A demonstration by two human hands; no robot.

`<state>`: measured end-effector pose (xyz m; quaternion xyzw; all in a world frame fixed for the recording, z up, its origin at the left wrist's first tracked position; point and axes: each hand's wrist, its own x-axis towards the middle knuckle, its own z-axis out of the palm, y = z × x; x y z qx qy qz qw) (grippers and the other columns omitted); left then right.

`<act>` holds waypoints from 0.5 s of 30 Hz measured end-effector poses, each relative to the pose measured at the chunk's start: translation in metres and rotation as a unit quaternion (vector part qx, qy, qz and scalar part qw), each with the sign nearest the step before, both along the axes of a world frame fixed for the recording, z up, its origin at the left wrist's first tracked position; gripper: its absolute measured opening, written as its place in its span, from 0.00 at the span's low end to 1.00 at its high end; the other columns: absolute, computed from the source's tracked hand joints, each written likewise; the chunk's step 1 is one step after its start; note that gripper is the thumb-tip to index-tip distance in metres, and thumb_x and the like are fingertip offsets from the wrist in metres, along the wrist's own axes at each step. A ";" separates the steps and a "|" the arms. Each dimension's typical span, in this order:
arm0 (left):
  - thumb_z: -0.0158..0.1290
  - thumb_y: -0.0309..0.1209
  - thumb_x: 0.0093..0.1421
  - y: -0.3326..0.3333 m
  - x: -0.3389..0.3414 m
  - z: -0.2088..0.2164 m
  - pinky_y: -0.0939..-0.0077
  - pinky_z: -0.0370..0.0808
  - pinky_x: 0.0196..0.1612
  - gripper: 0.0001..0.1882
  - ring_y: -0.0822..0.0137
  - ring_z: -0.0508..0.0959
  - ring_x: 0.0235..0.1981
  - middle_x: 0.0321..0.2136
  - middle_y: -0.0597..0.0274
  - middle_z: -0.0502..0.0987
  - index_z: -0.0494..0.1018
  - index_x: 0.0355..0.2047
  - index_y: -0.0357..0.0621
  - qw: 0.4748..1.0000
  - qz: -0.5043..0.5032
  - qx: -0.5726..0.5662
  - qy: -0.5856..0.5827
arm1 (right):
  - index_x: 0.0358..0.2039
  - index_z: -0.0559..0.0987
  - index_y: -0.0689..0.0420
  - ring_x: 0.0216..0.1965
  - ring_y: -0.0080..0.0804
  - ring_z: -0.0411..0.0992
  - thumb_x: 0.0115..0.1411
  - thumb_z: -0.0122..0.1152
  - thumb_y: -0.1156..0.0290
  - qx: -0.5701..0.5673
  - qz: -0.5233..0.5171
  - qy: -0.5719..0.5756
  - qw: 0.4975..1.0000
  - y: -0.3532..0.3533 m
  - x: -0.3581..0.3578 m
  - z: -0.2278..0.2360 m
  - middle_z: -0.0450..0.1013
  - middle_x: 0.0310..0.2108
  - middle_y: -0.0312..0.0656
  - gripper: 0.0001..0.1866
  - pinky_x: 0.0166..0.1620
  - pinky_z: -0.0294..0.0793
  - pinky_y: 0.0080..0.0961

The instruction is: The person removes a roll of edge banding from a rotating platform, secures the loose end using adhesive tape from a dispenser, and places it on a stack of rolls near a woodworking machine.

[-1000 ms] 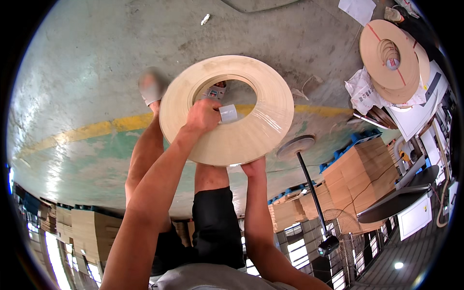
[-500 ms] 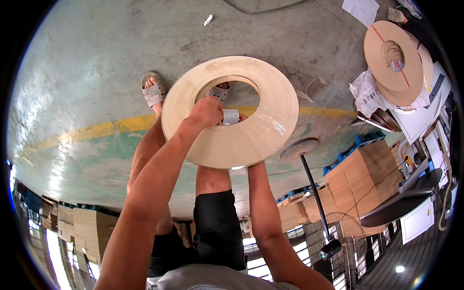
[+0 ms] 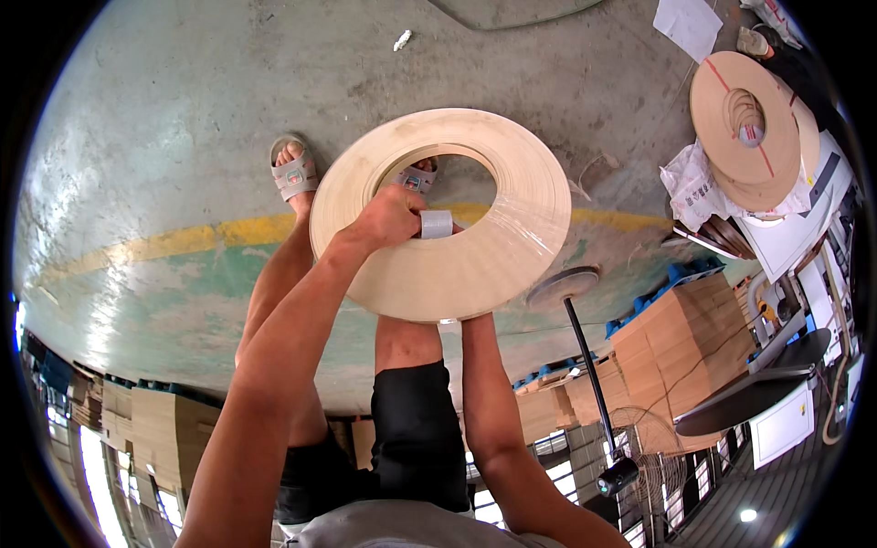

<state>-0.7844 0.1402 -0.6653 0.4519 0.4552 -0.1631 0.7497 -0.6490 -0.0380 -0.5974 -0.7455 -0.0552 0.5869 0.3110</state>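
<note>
A wide flat coil of cream-coloured banding strip (image 3: 411,283) is held in front of my legs. Through its round hole, my left hand (image 3: 388,219) is closed, fingers curled against a small greyish roll of tape (image 3: 437,225). My right forearm goes under the coil, which hides most of that hand. Only the fingertips of my right hand (image 3: 458,227) show, bent at the tape roll's right end. Shiny clear tape (image 3: 534,239) crosses the coil's right side. Another glossy bit shows at its near rim.
A black pole on a round base (image 3: 557,286) stands right of the coil. Further right are stacked tan coils (image 3: 744,105), cardboard boxes (image 3: 671,347) on blue pallets, and a wire fan (image 3: 653,457). More boxes (image 3: 169,434) are at lower left. A paper sheet (image 3: 687,26) lies on the floor.
The coil sits slightly further right in view, and the surroundings have shifted a little. Both hands keep about the same place at the tape roll.
</note>
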 end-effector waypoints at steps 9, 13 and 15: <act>0.53 0.26 0.57 0.020 -0.017 0.026 0.73 0.76 0.41 0.21 0.71 0.78 0.34 0.30 0.54 0.81 0.74 0.52 0.37 0.995 0.023 -0.093 -0.039 | 0.60 0.70 0.59 0.56 0.31 0.68 0.64 0.56 0.64 0.033 0.234 -0.073 0.969 0.046 0.023 -0.004 0.71 0.54 0.41 0.25 0.59 0.67 0.31; 0.54 0.31 0.59 0.016 -0.012 0.061 0.66 0.74 0.51 0.22 0.58 0.79 0.44 0.38 0.50 0.79 0.71 0.53 0.35 0.994 0.037 -0.058 -0.087 | 0.58 0.71 0.58 0.55 0.30 0.69 0.67 0.54 0.63 0.033 0.049 0.027 0.998 0.028 0.032 -0.007 0.71 0.54 0.41 0.21 0.57 0.71 0.32; 0.55 0.33 0.59 0.013 -0.005 0.083 0.64 0.72 0.55 0.24 0.54 0.76 0.48 0.43 0.47 0.76 0.71 0.54 0.35 0.993 0.015 0.012 -0.114 | 0.58 0.70 0.59 0.55 0.31 0.69 0.66 0.55 0.62 0.016 0.059 0.021 0.998 0.018 0.039 -0.001 0.71 0.54 0.41 0.22 0.57 0.71 0.32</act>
